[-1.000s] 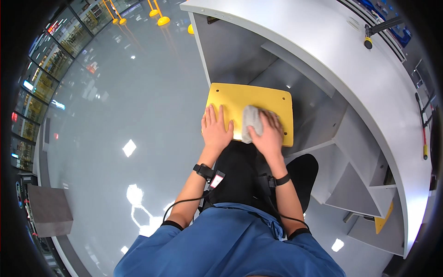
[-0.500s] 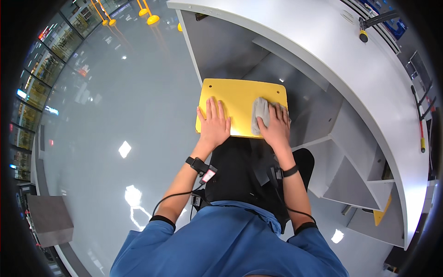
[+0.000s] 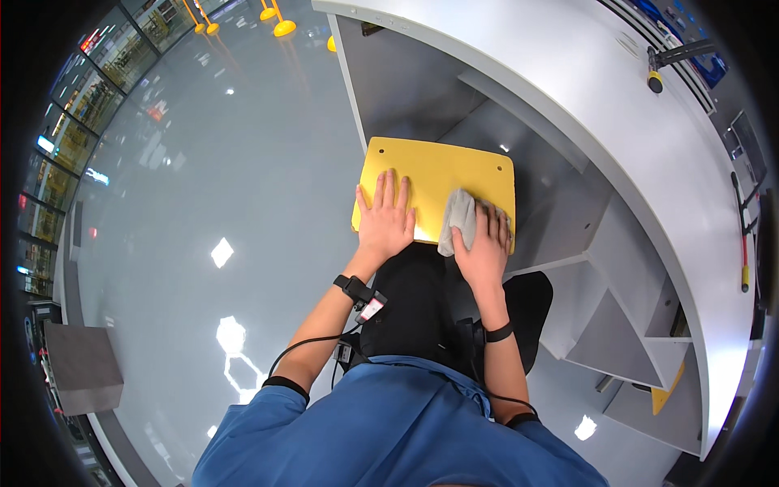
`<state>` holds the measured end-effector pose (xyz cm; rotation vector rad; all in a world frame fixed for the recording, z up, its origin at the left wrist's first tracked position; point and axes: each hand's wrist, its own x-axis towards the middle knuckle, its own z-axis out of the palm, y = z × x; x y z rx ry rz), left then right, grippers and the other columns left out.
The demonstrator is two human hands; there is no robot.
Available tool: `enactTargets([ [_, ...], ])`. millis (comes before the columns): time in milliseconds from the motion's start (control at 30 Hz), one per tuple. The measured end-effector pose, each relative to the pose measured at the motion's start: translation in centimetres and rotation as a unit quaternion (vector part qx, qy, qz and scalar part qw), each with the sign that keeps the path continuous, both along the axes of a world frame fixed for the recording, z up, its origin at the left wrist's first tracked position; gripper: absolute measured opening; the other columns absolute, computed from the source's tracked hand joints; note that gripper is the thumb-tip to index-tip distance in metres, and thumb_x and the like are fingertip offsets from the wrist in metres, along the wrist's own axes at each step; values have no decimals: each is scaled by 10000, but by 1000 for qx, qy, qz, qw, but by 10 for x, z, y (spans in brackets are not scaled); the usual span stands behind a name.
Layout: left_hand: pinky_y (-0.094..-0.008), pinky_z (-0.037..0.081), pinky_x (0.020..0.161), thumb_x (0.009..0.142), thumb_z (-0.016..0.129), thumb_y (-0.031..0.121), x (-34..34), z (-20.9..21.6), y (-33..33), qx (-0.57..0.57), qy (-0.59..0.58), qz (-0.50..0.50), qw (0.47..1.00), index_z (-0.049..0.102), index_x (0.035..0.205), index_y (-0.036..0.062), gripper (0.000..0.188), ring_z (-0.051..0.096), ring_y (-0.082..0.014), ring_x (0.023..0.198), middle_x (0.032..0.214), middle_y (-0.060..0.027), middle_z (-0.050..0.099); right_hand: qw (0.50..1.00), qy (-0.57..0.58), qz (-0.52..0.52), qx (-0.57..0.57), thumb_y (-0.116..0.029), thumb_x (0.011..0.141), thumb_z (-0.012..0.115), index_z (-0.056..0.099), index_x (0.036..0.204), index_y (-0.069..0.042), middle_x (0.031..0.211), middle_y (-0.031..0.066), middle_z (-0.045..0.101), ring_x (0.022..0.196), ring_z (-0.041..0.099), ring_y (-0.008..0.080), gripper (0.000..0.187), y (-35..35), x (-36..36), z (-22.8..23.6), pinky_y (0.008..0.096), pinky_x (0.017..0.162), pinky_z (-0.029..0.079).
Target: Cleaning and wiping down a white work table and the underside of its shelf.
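Observation:
A yellow board with rounded corners and small holes near its far corners lies in front of me, its near edge over my knees. Flat on its left part rests my left hand, fingers spread and stretched out. My right hand presses a grey cloth on the board's near right part. Its fingers curl over the cloth, and part of the cloth is hidden under them. What holds the board up from below is out of sight.
A curved white counter with grey shelves beneath bends around the right side. Yellow-based posts stand on the shiny grey floor at the far left. A brown box sits at the left rim.
My right hand has drawn the cloth toward me, down to the board's near edge. The left hand stays flat on the board. The view has shifted slightly.

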<state>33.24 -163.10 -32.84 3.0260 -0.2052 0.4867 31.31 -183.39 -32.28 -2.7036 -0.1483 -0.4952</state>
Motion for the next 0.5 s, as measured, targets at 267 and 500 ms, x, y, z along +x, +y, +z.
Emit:
enactTargets([
  [267,-699,128,1069,927,362,303,13,8,-10,-5,8,-28,1000,379,1441,268,515,205,-371,1420,1518,-130,297,993,-20,-112,18,-420,834,604,488,1308,-95,1361,202,477,1287,403,426,586,-13,63,5,508,1067,308],
  [500,-687,152,1071,923,369,287,44,5,-24,-20,-29,-8,999,437,1406,283,489,273,-360,1393,1490,-114,360,980,-66,-185,-28,-433,832,589,502,1286,-72,1327,208,513,1256,437,422,587,-11,107,-8,491,1075,302],
])
